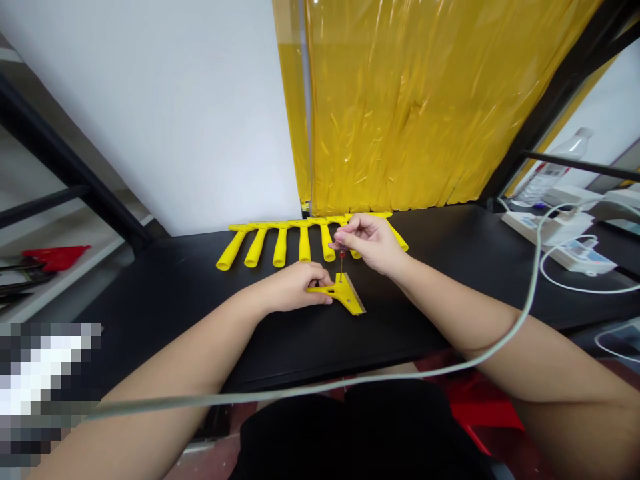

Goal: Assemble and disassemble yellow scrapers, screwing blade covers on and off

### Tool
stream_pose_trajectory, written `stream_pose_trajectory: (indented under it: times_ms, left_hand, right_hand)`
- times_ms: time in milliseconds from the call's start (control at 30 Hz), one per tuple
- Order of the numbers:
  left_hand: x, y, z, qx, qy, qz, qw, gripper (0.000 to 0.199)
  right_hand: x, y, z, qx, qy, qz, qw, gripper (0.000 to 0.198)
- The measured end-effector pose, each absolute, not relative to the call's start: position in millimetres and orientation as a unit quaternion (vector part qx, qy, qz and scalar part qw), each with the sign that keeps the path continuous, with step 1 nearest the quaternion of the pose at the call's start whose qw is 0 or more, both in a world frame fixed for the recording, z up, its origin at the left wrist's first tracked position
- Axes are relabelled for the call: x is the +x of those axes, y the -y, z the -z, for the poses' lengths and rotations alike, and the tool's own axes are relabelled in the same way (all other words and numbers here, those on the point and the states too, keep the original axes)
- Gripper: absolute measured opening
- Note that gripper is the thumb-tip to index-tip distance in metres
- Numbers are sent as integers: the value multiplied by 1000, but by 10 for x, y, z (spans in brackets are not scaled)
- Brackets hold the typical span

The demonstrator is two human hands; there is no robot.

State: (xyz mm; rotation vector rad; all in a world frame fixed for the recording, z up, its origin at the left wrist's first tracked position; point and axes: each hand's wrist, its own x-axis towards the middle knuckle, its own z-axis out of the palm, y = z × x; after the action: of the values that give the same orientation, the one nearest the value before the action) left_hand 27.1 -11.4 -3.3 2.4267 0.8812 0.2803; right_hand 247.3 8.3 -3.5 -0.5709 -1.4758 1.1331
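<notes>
Yellow scraper [343, 291] lies crosswise, blade [357, 293] facing right.

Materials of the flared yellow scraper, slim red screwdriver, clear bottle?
Flared yellow scraper: likely moulded plastic, uniform satin colour; its thin greyish edge strip looks metallic. Slim red screwdriver: shaft probably metal, straight and thin; handle perhaps plastic, mostly hidden. Clear bottle: probably glossy plastic, transparent with highlights.

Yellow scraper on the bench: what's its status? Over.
Left grip holds yellow scraper. Right grip holds screwdriver upright, tip at scraper's head. White cable crosses foreground, not covering scraper.
</notes>
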Motion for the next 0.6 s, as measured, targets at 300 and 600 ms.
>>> stream_pose_trajectory:
  times_ms: [300,600]
  left_hand:
    - [276,131,4,897,-337,-89,271,29]
    - [281,132,-3,899,-336,-83,267,28]
  right_hand:
    - [2433,-53,86,-271,669,-357,593,41]
    - [2478,-43,75,-284,682,-363,568,35]
